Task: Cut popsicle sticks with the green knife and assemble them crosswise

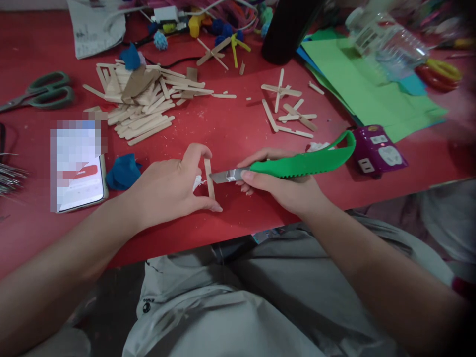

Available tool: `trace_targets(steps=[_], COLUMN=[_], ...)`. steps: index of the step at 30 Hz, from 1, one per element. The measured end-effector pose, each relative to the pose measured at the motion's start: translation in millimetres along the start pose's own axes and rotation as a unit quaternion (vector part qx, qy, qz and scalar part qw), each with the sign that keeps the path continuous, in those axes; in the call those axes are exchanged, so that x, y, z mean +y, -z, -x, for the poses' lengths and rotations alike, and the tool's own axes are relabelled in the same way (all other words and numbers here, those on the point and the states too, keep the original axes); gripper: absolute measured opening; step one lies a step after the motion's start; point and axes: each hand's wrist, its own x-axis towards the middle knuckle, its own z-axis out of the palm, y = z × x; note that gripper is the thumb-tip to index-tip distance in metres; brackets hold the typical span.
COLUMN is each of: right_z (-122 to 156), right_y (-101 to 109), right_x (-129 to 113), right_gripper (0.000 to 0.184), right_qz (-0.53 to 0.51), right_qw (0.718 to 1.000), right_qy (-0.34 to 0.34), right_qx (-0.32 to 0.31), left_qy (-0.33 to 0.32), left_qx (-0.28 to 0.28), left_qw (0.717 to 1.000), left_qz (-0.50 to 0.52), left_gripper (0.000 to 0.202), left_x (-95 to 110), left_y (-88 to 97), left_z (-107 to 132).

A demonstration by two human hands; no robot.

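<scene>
My left hand (169,191) pinches a short wooden craft stick (209,178) between thumb and forefinger, holding it crosswise just above the red tabletop. My right hand (280,183) is closed round a utility knife (301,166) with a green looped handle, gripping it near the front. The knife's grey blade (223,176) points left, its tip at the middle of the stick; whether it cuts into the wood I cannot tell. A small white crumpled piece (197,183) lies behind the stick by my left fingers.
A heap of craft sticks (148,109) lies behind my left hand, with crossed sticks (290,106) farther right. Around them are a phone (82,173), blue crumpled paper (124,171), green-handled scissors (52,91), a purple box (379,148), green paper (357,84), a plastic bottle (390,42) and a dark cylinder (288,32).
</scene>
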Motion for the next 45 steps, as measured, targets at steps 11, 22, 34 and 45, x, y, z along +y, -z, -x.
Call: trace_targets(steps=[11, 22, 34, 45], right_z=[-1.1, -0.9, -2.3, -6.6], right_y=[1.9, 3.4, 9.6, -0.3], right_x=[-0.7, 0.0, 1.7, 1.2], right_gripper=[0.015, 0.015, 0.014, 0.015], right_qz=[-0.005, 0.011, 0.007, -0.161], right_qw=[1.000, 0.999, 0.998, 0.983], right_qy=[0.008, 0.001, -0.027, -0.014], right_qx=[-0.008, -0.037, -0.055, 0.089], left_qy=[0.003, 0.006, 0.013, -0.019], left_qx=[-0.006, 0.000, -0.001, 0.012], left_qw=[1.000, 1.000, 0.999, 0.993], left_qz=[-0.003, -0.012, 0.033, 0.115], left_gripper=[0.085, 0.085, 0.084, 0.060], left_x=[1.3, 0.4, 1.5, -2.4], left_y=[2.0, 1.0, 2.0, 2.9], left_z=[0.1, -1.1, 0.1, 5.0])
